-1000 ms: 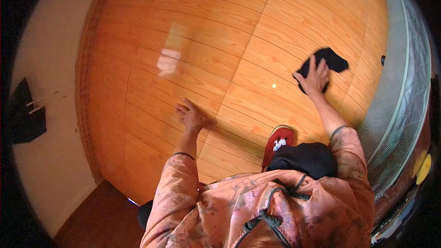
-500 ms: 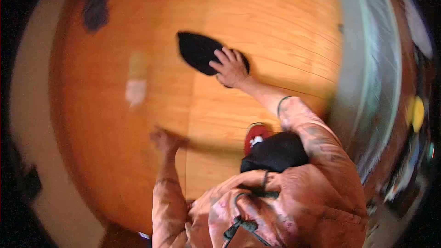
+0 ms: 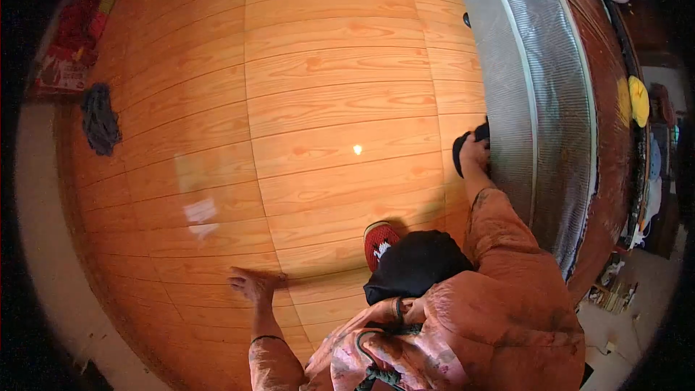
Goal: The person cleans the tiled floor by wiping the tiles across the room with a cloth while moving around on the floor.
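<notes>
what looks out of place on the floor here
The grey cloth lies crumpled on the floor at far left, as if discarded, apart from the black cloth under the right hand. No spill or damage stands out.

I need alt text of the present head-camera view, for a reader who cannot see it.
A person's right hand is on a black cloth beside a grey ribbed panel. The left hand is over the orange-brown wood-patterned floor. A crumpled dark grey cloth lies at the far left.
</notes>
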`<state>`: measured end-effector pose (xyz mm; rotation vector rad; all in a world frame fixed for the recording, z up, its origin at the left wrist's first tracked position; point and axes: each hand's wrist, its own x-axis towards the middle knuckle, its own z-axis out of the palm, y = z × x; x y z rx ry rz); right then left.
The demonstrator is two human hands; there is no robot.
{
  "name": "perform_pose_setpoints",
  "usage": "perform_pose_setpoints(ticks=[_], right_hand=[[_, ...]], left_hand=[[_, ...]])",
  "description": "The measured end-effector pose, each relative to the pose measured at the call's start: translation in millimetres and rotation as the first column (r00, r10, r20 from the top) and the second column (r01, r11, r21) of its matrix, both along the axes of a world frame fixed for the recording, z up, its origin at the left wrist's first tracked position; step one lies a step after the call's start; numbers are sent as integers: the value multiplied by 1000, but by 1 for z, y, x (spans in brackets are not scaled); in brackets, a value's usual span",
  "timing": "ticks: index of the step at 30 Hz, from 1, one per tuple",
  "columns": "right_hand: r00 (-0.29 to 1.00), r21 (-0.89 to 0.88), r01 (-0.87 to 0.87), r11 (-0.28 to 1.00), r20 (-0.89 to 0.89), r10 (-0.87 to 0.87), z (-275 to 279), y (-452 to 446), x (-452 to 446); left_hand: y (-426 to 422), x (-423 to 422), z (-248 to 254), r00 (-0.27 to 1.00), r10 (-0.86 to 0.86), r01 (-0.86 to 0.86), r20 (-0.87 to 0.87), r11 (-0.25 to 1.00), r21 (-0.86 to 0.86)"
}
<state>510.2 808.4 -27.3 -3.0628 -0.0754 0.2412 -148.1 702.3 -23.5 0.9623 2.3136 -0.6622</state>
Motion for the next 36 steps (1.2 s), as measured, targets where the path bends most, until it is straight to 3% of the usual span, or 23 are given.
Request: perform_pose_setpoints(ticks=[1, 3, 4, 7, 9, 10, 12, 14, 16, 19, 25, 26, 27, 31, 34, 36], right_hand=[[988, 35, 150, 988, -51, -149, -1, 14, 12], [996, 161, 49, 986, -79, -37, 10, 39, 27], [997, 195, 77, 978, -22, -74, 6, 64, 33], [992, 63, -116, 991, -46, 119, -54, 106, 115], [982, 93, -183, 979, -33, 186, -39, 145, 97], [983, 155, -181, 971, -11, 185, 5, 171, 63], [936, 5, -351, 936, -8, 351, 9, 213, 57], [870, 21, -492, 870, -9, 493, 6, 259, 39], [734, 14, -679, 734, 45, 678, -13, 304, 15], [589, 24, -808, 588, 32, 808, -2, 368, -85], [83, 82, -994, 76, 81, 993, 0, 432, -322], [1, 87, -996, -6, 82, 997, 1, 431, -366], [-102, 108, -988, -112, 100, 990, 2, 424, -410], [-494, 165, -846, -508, 120, 861, 5, 358, -562], [-670, 188, -697, -692, 171, 722, -7, 280, -649], [-783, 189, -614, -766, -27, 621, 14, 223, -690]], left_hand=[[9, 9, 15, 1000, 10, -9, 4, 999, -45], [17, 18, 28, 1000, 6, -5, 13, 997, -81], [18, 20, 31, 1000, -5, 7, 18, 997, -70], [13, 15, 22, 1000, 13, -13, 9, 1000, -10], [-1, 1, -1, 1000, -20, 20, 3, 998, 66], [-15, -10, -17, 998, -66, 66, 0, 992, 108], [-21, -17, -16, 995, -98, 98, -6, 987, 130], [-13, -7, -7, 998, -66, 65, 6, 993, 97], [-3, 2, 7, 998, -47, 44, 36, 995, 86], [-9, -4, 5, 997, -38, 27, 71, 989, 145], [-20, -7, -8, 998, -11, -1, 55, 979, 203], [-13, -1, -3, 998, -7, -7, 59, 973, 231], [18, 9, 32, 986, 103, -117, 132, 988, 101], [-13, -2, -2, 993, 44, -67, 109, 974, 216], [-9, -1, -1, 992, 44, -69, 118, 974, 215], [1, 3, 19, 984, 72, -106, 164, 973, 206]])
